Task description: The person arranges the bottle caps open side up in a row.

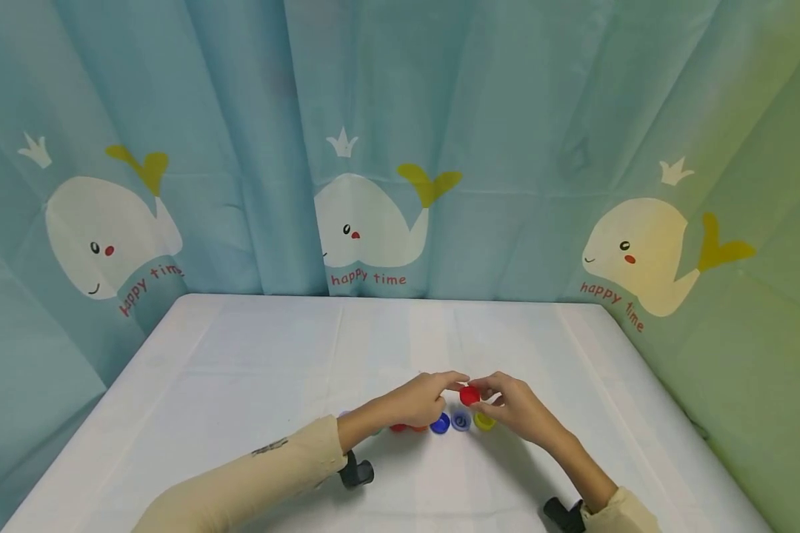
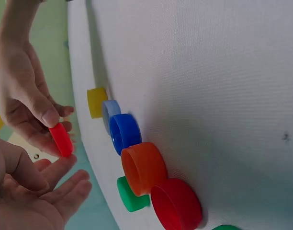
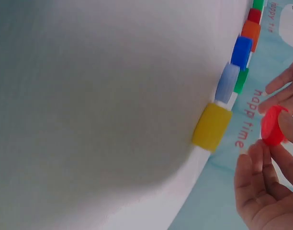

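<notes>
A red bottle cap (image 1: 470,396) is held up off the table, pinched between the thumb and fingers of my right hand (image 1: 518,409). My left hand (image 1: 418,398) is beside it with loosely extended fingers, one fingertip right at the cap's edge in the left wrist view. Below the hands runs a row of caps: yellow (image 2: 96,102), light blue (image 1: 461,421), blue (image 2: 129,130), orange (image 2: 153,167) and a second red one (image 2: 180,206). A green cap (image 2: 132,194) sits behind the orange one. In the head view my left hand and forearm partly cover the row's left end.
The caps stand on a table with a white cloth (image 1: 273,355). Behind it hangs a blue-green curtain (image 1: 507,111) printed with whales. Dark wrist cameras (image 1: 356,471) are strapped to both forearms, and shadows fall across the cloth.
</notes>
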The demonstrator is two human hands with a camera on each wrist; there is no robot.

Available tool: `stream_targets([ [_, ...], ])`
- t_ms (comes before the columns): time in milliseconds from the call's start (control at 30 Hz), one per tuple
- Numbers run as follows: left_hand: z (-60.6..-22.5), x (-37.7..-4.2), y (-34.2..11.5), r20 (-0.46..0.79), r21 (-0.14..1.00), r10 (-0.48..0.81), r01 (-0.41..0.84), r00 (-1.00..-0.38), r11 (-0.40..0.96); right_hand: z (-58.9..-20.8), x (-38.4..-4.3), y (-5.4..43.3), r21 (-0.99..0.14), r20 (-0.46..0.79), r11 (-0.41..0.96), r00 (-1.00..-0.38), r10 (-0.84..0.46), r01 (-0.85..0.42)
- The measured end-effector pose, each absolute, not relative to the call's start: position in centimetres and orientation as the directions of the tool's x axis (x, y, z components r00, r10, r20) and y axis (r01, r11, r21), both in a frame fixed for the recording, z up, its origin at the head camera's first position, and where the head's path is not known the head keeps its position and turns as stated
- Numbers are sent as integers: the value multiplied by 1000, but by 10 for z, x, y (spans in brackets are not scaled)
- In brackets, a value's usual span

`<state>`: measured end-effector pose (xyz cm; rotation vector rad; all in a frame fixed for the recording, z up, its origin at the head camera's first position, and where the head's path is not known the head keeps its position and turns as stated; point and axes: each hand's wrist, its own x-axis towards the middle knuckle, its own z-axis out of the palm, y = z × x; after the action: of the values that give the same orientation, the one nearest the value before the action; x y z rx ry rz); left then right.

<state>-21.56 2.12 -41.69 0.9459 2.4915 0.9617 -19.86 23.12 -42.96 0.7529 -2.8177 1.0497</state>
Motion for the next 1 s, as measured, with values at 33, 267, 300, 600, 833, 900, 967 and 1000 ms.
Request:
stream_targets([
  [33, -417, -215, 23, -56, 681, 684, 473, -727, 559, -430, -199, 233, -600, 193, 657, -879, -435, -457],
  [267, -413, -213, 37, -121, 612, 709, 510, -694, 604, -428, -199, 245, -582, 136, 677, -875, -464, -450],
  [300, -413, -213, 39, -132, 598, 709, 515, -693, 614, -428, -199, 246, -576, 134, 680, -873, -469, -454],
  [600, -406, -217, 55, -165, 567, 729, 541, -664, 621, -422, -200, 259, -530, 127, 696, -857, -499, -484],
  [833, -402, -223, 67, -214, 553, 759, 564, -615, 614, -417, -201, 268, -495, 116, 705, -843, -526, -508],
  [900, -403, -224, 71, -235, 553, 774, 574, -588, 604, -417, -201, 271, -483, 102, 711, -839, -534, -511],
  [967, -404, -225, 75, -248, 555, 786, 583, -566, 594, -418, -201, 273, -479, 87, 714, -837, -541, -511],
  [1000, -405, -225, 76, -254, 552, 790, 587, -558, 592, -418, -201, 274, -478, 82, 714, -835, -543, -511],
])
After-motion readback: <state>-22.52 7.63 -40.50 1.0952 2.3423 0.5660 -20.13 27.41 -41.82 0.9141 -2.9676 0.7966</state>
